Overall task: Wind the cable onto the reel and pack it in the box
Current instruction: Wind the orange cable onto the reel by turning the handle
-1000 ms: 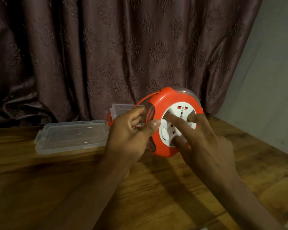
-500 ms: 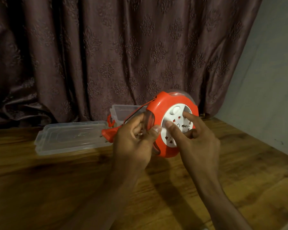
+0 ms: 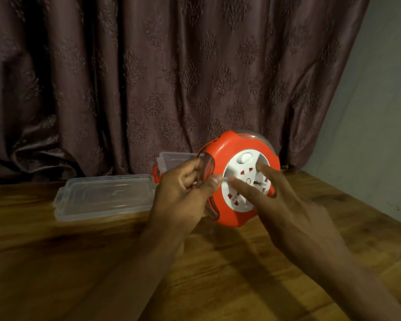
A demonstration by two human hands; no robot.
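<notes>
An orange cable reel (image 3: 225, 156) with a white socket face (image 3: 243, 163) is held upright just above the wooden table. My left hand (image 3: 183, 198) grips its left rim, thumb on the front edge. My right hand (image 3: 285, 205) lies on the socket face with the fingers spread. Orange cable (image 3: 156, 176) shows behind my left hand, with a strand under the clear side cover. The clear plastic box (image 3: 171, 158) stands behind the reel, mostly hidden. Its clear lid (image 3: 104, 195) lies flat to the left.
A dark patterned curtain (image 3: 148, 77) hangs along the table's back edge. A grey wall (image 3: 380, 112) borders the table on the right. The wooden table (image 3: 218, 286) stretches toward me under both forearms.
My right hand has turned on the socket face, and the white face has rotated with it. The reel sits slightly lower and more to the right. The loose cable by the box looks shorter.
</notes>
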